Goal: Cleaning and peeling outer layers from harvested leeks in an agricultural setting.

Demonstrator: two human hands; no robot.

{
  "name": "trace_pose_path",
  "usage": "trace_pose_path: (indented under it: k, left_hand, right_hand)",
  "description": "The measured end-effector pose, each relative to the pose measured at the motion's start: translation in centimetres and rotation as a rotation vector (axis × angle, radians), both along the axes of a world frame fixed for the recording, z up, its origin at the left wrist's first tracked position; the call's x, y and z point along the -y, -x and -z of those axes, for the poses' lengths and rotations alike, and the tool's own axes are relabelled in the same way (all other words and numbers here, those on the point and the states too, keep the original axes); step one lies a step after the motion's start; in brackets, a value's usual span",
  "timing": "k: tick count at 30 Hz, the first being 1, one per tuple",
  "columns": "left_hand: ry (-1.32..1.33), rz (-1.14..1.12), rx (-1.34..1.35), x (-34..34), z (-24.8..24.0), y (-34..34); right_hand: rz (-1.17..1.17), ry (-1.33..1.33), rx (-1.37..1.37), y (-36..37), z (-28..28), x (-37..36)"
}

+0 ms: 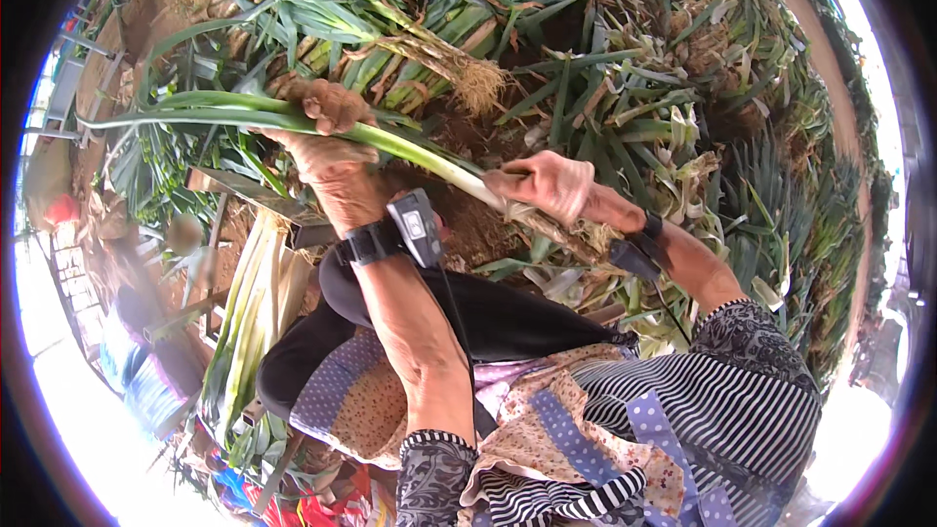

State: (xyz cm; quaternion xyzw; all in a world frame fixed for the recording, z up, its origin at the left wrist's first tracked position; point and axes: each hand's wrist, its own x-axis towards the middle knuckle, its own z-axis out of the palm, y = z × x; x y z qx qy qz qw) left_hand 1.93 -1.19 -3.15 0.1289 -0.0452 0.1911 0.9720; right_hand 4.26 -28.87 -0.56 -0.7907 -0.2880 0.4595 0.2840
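Observation:
A long leek point(429, 158) lies across in front of me, its green leaves to the left and its white shank to the right. My left hand point(327, 137) is closed around it where the green begins. Farther right, my right hand point(554, 185) is closed at the pale lower end. Brownish outer skin and the root tuft point(595, 234) hang below that hand, close to my right wrist. Whether the right fingers pinch the shank or just its loose skin is hard to tell. Each wrist wears a dark strap with a small device.
Untrimmed leeks point(410, 29) with soil and roots are heaped ahead. Stripped leaves point(673, 141) pile up to the right. Left of my bent knee, cleaner leeks point(249, 303) lie against a wooden frame point(239, 185). Bare brown soil point(468, 229) shows beneath my hands.

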Motion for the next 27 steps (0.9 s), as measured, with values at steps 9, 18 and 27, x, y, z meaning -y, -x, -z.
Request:
trace_pose_path:
  k: [9,18,27]
  left_hand:
    - [-0.041,-0.135,-0.337,-0.9,0.3,-0.2]
    - [-0.094,-0.389,-0.879,3.9,-2.1,-0.8]
    - [-0.031,-0.389,-1.029,7.2,-2.3,-0.7]
  right_hand:
    - [-0.057,0.140,0.855,5.0,1.6,15.4]
    - [0.134,0.185,1.004,6.5,7.1,21.6]
    - [0.195,0.315,0.966,7.6,9.5,24.2]
